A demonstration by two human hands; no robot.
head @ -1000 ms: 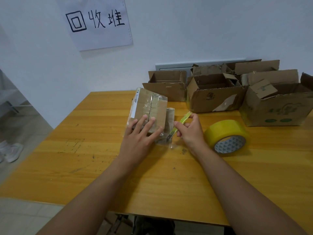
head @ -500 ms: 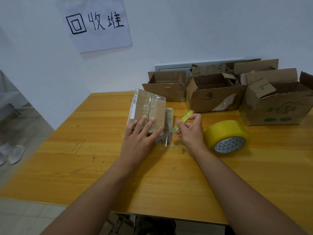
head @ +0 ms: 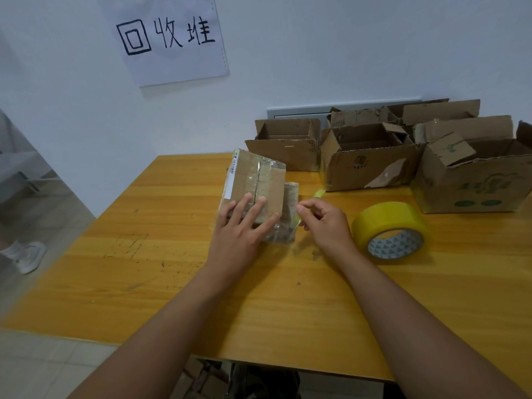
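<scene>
Taped box [head: 259, 180] is found on the desk [head: 144, 269] a little past its middle, toward the far edge, with a loose flap of clear film crumpled at its near end. It is pinned down by the left hand [head: 239, 234], whose fingers are spread flat across the near part of the top face; this hold is judged to be meant to stop the box from sliding while the seam is worked on. The green cutter [head: 318, 193] is pinched between thumb and fingertips of the right hand [head: 325, 226], just beside the box's right side, and its lower end is aimed down at the film by the near right corner, so a cut through the wrapping there seems to be in hand. The blade itself cannot be made out. The box's long axis is laid from the near edge of the desk toward the far edge, leaning slightly left, and the taped seam runs along that axis, facing up. A yellow tape roll [head: 391, 228] is laid flat to the right, near the right hand, and opened cartons [head: 368, 162] are lined along the far right edge.
</scene>
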